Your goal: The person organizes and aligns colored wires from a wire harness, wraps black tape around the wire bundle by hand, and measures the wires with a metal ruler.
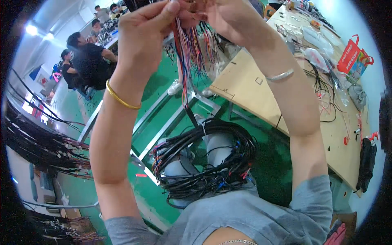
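Both hands are raised at the top of the view, pinching the upper end of a bundle of thin coloured wires (188,49) that hangs down between them. My left hand (143,28) grips the wires with thumb and fingers; a gold bangle sits on that wrist. My right hand (228,18) holds the same wire ends from the right; a silver bracelet is on that forearm. The strands run down into a big coil of black cable (204,163) lying on my lap.
A wooden workbench (261,90) at the right carries loose wires, plastic bags and a red bag (353,57). Metal frame bars (163,118) cross the green floor. Dark cable bundles (41,143) hang at the left. Several people sit at the far left.
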The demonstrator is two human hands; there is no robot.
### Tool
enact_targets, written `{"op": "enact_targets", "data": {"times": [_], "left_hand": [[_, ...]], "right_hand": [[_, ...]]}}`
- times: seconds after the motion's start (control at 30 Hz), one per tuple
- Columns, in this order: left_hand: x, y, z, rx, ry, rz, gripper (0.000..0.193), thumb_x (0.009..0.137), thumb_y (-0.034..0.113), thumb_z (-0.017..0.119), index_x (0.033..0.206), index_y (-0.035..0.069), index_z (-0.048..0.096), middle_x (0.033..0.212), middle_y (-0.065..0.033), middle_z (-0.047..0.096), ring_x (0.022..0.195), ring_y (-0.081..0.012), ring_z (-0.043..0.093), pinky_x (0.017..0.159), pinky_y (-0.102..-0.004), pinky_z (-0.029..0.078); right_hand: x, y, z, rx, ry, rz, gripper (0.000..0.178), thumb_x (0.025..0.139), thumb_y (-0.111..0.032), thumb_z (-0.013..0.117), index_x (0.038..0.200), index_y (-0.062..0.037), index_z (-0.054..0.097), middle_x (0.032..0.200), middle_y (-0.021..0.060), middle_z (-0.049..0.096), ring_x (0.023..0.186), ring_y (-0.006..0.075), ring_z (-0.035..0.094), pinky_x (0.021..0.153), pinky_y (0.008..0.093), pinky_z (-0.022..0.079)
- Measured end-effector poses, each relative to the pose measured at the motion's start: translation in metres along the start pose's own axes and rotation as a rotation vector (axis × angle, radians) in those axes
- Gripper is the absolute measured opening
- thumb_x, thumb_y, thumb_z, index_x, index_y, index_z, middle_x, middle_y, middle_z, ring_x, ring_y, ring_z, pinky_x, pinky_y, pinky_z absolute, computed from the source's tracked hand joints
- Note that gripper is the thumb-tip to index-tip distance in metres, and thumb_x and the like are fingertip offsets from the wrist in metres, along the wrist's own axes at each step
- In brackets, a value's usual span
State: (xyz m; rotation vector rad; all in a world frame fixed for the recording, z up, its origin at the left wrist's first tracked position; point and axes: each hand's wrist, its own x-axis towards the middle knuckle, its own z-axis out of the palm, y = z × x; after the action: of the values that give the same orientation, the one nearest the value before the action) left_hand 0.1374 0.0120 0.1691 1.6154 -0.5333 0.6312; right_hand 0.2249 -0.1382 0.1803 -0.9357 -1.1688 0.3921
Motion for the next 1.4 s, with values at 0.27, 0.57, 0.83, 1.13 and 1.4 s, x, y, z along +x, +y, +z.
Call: {"op": "enact_targets", "data": {"times": [0.27, 0.57, 0.83, 1.13, 1.4], "left_hand": [[-0.002, 0.015, 0.02, 0.082, 0.249, -0.176, 0.021, 0.092, 0.014, 0.058, 0.089, -0.004, 0.068, 0.074, -0.0091, 0.067, 0.062, -0.0136, 0.062, 0.054, -0.0253, 0.05], [-0.008, 0.027, 0.025, 0.158, 0.326, -0.192, 0.019, 0.091, 0.01, 0.057, 0.084, -0.005, 0.067, 0.072, -0.0108, 0.066, 0.06, -0.0142, 0.062, 0.053, -0.0256, 0.05], [-0.027, 0.004, 0.014, 0.024, 0.438, 0.048, 0.015, 0.089, 0.006, 0.06, 0.084, -0.005, 0.068, 0.073, -0.0105, 0.067, 0.067, -0.0202, 0.066, 0.069, -0.0338, 0.054], [-0.04, -0.012, -0.022, -0.175, 0.505, 0.118, 0.022, 0.09, 0.005, 0.057, 0.1, -0.013, 0.061, 0.088, -0.0165, 0.065, 0.083, -0.0263, 0.065, 0.082, -0.0321, 0.053], [-0.054, -0.017, -0.034, -0.169, 0.633, 0.089, 0.023, 0.089, 0.004, 0.059, 0.099, -0.017, 0.059, 0.087, -0.0178, 0.064, 0.081, -0.027, 0.064, 0.083, -0.0352, 0.055]], "right_hand": [[-0.04, 0.064, 0.023, -0.199, 0.081, 0.001, 0.051, 0.099, -0.043, 0.036, 0.098, 0.0023, 0.061, 0.09, 0.0097, 0.063, 0.084, 0.0148, 0.061, 0.071, 0.0264, 0.046], [-0.031, 0.083, 0.042, 0.218, 0.099, -0.123, 0.038, 0.099, -0.034, 0.042, 0.082, -0.0015, 0.051, 0.073, 0.0076, 0.054, 0.066, 0.0154, 0.05, 0.064, 0.0284, 0.042], [-0.068, 0.128, 0.061, 0.416, -0.034, -0.084, 0.036, 0.1, -0.034, 0.038, 0.079, -0.006, 0.045, 0.072, 0.0074, 0.051, 0.07, 0.0175, 0.049, 0.069, 0.0298, 0.04], [-0.093, 0.151, 0.08, 0.637, -0.109, 0.018, 0.037, 0.1, -0.035, 0.036, 0.076, -0.0075, 0.041, 0.065, 0.0028, 0.041, 0.061, 0.0136, 0.037, 0.061, 0.0273, 0.032], [-0.115, 0.171, 0.077, 0.444, -0.144, 0.077, 0.038, 0.101, -0.034, 0.035, 0.075, -0.0072, 0.04, 0.064, 0.0032, 0.04, 0.059, 0.0119, 0.035, 0.055, 0.0246, 0.029]]}}
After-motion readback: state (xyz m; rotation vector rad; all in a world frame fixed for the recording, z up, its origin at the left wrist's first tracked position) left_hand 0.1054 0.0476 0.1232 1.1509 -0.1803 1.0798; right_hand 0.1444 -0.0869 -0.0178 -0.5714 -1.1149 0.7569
